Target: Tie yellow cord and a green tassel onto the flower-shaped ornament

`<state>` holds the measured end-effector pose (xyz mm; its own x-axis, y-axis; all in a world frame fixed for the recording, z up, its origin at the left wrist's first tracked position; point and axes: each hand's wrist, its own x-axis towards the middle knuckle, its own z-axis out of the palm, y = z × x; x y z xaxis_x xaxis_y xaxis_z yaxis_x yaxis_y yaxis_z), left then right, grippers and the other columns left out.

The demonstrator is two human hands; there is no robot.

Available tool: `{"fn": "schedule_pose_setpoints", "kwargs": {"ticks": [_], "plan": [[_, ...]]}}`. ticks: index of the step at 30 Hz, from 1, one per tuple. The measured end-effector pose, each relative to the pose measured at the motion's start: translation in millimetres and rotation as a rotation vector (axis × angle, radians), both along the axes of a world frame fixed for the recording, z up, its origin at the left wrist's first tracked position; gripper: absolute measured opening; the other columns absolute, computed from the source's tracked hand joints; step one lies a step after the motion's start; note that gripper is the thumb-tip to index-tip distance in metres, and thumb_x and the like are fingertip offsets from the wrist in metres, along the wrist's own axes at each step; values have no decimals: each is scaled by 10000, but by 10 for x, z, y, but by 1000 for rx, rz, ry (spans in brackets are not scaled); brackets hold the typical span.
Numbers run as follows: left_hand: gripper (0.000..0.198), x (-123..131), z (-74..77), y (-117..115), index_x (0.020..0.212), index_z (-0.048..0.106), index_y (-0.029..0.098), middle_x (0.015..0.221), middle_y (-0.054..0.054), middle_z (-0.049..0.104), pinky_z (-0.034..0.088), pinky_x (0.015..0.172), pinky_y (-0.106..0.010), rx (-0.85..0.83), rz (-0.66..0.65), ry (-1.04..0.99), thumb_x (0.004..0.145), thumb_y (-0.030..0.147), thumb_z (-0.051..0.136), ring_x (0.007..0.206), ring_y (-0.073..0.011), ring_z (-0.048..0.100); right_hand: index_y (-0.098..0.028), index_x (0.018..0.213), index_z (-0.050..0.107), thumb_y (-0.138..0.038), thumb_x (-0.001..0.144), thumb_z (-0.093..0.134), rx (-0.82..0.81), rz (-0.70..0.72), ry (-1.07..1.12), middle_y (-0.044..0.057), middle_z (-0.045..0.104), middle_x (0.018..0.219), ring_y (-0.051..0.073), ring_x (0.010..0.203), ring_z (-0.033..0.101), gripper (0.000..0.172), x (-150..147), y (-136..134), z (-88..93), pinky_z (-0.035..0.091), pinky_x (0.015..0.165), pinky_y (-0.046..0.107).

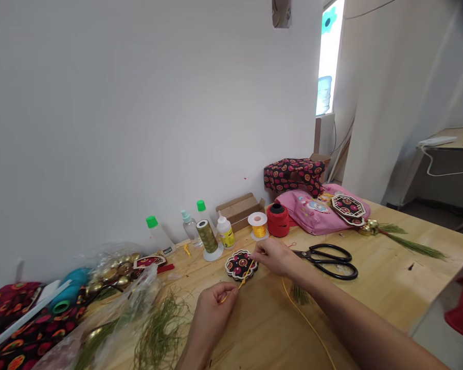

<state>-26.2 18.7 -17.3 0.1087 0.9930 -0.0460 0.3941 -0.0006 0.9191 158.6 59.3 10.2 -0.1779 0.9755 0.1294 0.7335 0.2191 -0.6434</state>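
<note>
My left hand (212,311) is closed in a pinch on a yellow cord (244,279) near the table's front. My right hand (277,257) is closed too, pinching the same cord just beside a flat flower-shaped ornament (239,263) of black fabric with red dots. The cord runs from my left hand up across the ornament to my right hand, and a long loose length (304,318) trails toward the front edge. A small green tassel (300,294) lies under my right forearm.
Black scissors (330,259) lie right of my right hand. Behind stand an olive thread cone (208,237), a glue bottle (226,231), a yellow spool (258,225), a red spool (278,220) and a pink bag (316,208). Green fibres (158,329) and plastic bags of gold bells (116,272) lie left.
</note>
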Motion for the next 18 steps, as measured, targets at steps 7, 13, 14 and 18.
{"fn": "schedule_pose_setpoints", "kwargs": {"ticks": [7,13,14,18], "plan": [[233,-6,-56,39,613,552,154,502,35,471,276,437,-180,119,11,-47,667,380,552,477,-105,401,-131,660,566,-315,789,416,25,23,168,-27,454,531,76,499,367,271,-95,37,-87,251,439,183],[242,16,-61,30,732,650,145,521,-4,583,312,428,-194,71,11,55,667,349,538,478,-136,485,-130,678,627,-419,644,582,-100,115,210,-30,507,506,62,445,387,294,-93,-8,-48,246,400,166],[243,22,-49,23,733,662,150,561,-20,616,340,448,-202,71,-1,67,665,350,541,519,-155,519,-146,696,646,-420,592,627,-104,136,175,-31,522,507,66,445,400,294,-80,-18,-47,238,398,168],[250,44,8,0,775,682,166,687,-50,677,414,533,-238,81,-22,71,674,346,541,648,-209,583,-218,701,689,-322,580,662,39,243,9,-20,597,567,86,502,463,162,-44,-36,-39,250,434,177]]}}
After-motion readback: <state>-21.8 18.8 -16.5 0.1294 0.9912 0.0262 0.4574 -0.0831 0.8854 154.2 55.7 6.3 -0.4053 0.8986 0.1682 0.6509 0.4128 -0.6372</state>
